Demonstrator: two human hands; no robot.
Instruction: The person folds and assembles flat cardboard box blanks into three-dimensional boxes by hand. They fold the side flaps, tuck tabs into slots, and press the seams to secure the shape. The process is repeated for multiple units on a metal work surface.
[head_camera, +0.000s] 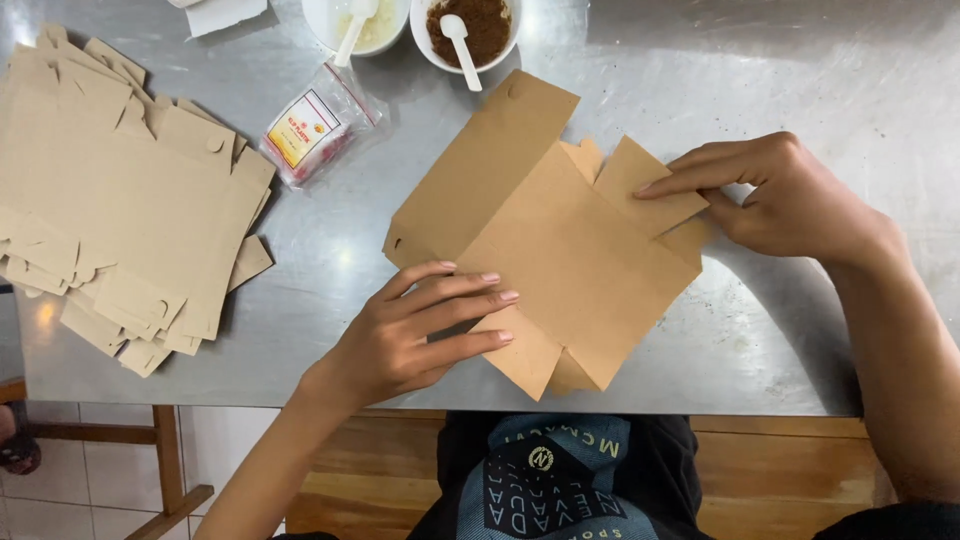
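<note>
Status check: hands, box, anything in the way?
Left hand flat on box blank. Right hand pinching its flap. Nothing blocking; bowls behind.

The person's left hand (420, 330) and right hand (780, 200) are bare, with no gloves, rings or watch. Both arms are bare too, with no sleeves down to the wrists. The nails are short and look plain. The person wears a black shirt with a blue and white shape and some letters printed on the front
</note>
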